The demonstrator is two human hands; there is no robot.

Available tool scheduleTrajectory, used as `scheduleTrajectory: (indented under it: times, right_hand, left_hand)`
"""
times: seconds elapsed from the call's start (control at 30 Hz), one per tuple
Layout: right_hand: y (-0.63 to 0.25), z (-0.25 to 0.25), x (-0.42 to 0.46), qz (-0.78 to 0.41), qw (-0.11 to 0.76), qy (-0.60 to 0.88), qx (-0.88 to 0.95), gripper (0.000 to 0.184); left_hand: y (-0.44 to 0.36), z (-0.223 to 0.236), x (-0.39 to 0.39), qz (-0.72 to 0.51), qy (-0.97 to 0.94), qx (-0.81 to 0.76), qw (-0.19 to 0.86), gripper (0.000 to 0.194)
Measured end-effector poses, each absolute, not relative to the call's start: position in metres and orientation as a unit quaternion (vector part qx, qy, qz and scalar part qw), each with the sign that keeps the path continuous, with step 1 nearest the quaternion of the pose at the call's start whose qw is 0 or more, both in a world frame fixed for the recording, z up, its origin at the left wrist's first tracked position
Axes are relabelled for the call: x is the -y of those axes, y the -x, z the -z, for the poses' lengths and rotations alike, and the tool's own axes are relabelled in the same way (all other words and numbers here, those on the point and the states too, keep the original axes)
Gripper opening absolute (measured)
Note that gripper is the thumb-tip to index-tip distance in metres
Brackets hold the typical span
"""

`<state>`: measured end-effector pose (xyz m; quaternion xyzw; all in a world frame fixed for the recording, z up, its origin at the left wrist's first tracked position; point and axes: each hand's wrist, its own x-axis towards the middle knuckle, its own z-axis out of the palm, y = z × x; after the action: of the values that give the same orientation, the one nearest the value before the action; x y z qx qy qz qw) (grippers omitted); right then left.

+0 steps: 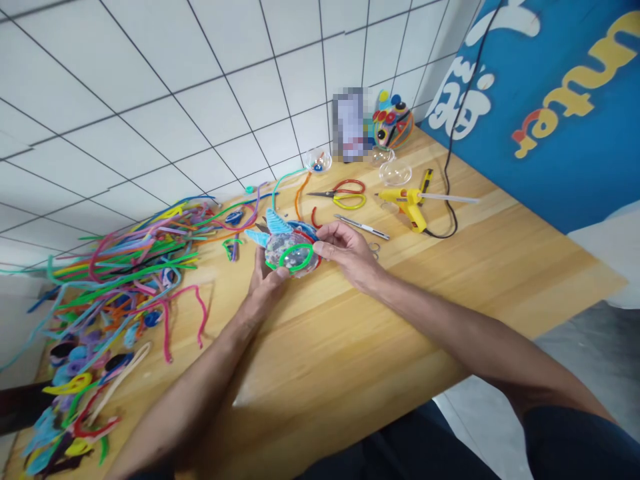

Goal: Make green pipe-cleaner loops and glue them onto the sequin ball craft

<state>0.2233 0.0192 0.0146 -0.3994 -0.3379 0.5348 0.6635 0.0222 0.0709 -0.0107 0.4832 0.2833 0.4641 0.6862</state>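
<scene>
Between my hands, just above the wooden table, is a rounded craft ball [276,248] that looks clear with grey patches. Two light blue pointed horns [277,223] stick out of its left top, and red and blue trim runs along its upper right. A green pipe cleaner ring [297,256] lies on the side toward me. My left hand [267,277] supports the ball from the left and below, thumb at the ring's lower edge. My right hand [347,252] pinches the ring's right end against the ball with thumb and fingers.
A heap of coloured pipe cleaners [135,260] covers the table's left. Behind my hands lie scissors [345,195], a silver pen-like tool [363,227] and a yellow glue gun [407,205] with a black cord. Clear plastic half-shells [395,173] and a decorated ball [393,123] stand near the tiled wall.
</scene>
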Motion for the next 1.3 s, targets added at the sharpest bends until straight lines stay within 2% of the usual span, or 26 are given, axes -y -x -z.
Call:
scheduleTrajectory:
  times: [0.23,0.77,0.93,1.3]
  right_hand:
    - [-0.2202,-0.0135,-0.0202,-0.539,0.66,0.398,0.339,0.056]
    - [-0.2216,-0.0104,-0.0217,-0.536,0.665,0.392,0.342,0.051]
    - [-0.2228,-0.0109,-0.0225,-0.544,0.663,0.387,0.34,0.051]
    - [-0.2251,-0.0081,-0.0246,-0.53,0.665,0.402,0.34,0.053]
  left_hand:
    - [-0.0227,0.0062,-0.0712,-0.44,-0.491,-0.272,0.701,0.078]
    - [-0.0218,0.007,-0.074,-0.418,-0.523,-0.281,0.687,0.079]
    - [-0.0246,0.0088,-0.0746,-0.441,-0.501,-0.277,0.691,0.074]
    - [-0.0264,0.0136,-0.0731,-0.456,-0.519,-0.281,0.666,0.083]
